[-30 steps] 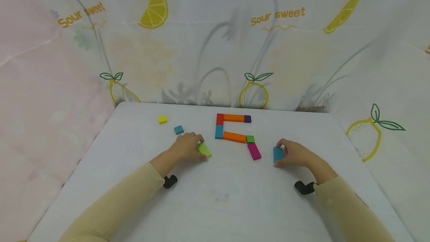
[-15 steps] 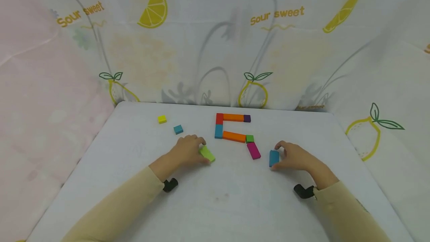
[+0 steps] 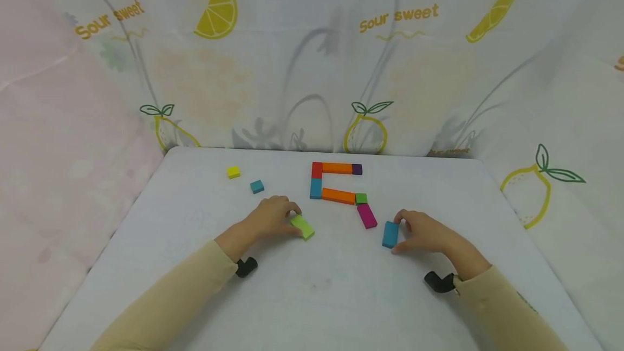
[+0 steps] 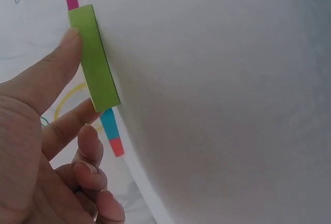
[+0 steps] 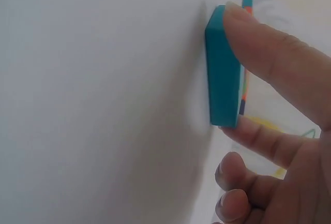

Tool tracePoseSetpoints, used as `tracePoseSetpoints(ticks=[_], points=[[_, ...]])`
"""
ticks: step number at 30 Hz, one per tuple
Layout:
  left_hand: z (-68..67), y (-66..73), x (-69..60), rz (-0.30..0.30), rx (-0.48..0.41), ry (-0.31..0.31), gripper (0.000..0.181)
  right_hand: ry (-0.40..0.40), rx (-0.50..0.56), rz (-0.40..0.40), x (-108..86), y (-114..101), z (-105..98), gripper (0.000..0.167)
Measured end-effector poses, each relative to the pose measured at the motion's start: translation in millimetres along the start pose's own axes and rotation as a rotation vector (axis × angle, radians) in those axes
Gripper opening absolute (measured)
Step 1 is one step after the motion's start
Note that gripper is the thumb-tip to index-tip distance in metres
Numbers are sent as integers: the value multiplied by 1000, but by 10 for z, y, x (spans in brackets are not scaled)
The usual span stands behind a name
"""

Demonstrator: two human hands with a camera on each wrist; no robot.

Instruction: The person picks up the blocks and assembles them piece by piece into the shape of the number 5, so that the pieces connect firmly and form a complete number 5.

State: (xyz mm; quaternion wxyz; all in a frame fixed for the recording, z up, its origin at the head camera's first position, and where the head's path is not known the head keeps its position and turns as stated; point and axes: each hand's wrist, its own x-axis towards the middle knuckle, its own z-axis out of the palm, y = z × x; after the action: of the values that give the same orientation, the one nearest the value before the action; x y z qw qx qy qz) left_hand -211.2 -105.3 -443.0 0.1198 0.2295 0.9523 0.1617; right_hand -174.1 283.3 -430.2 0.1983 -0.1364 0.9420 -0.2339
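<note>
A light green block (image 3: pixel 303 227) is between the thumb and index finger of my left hand (image 3: pixel 268 216), which pinches it at the table surface. In the left wrist view the thumb lies on one side of this green block (image 4: pixel 96 63) and the index finger meets its lower end. My right hand (image 3: pixel 423 231) pinches a blue block (image 3: pixel 390 234) with thumb and index finger. The other fingers curl loosely below that blue block (image 5: pixel 222 79) in the right wrist view. Between the hands lies a magenta block (image 3: pixel 367 216), slanted, its upper end near a small green block (image 3: pixel 361 198).
Behind the hands, a red block (image 3: pixel 317 170), a blue block (image 3: pixel 316 188), two orange blocks (image 3: pixel 338 196) and a purple block (image 3: pixel 357 169) form a bracket shape. A small blue block (image 3: pixel 257 186) and a yellow block (image 3: pixel 233 172) lie left on the white table (image 3: pixel 312 297).
My right hand has moved left and slightly nearer with the blue block, toward the magenta one. My left hand has shifted the light green block slightly right and nearer.
</note>
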Motion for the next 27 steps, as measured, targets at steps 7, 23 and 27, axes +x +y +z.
tracePoseSetpoints(ticks=[7,23,27], points=[[73,135,-15,-19,-14,5,48,-6,-20,26,8,-121,103,67],[199,645,-160,24,26,0,44,55,-132,-20,-19,-421,278,66],[248,691,-162,19,53,15,42,64,-165,4,-30,-505,290,66]])
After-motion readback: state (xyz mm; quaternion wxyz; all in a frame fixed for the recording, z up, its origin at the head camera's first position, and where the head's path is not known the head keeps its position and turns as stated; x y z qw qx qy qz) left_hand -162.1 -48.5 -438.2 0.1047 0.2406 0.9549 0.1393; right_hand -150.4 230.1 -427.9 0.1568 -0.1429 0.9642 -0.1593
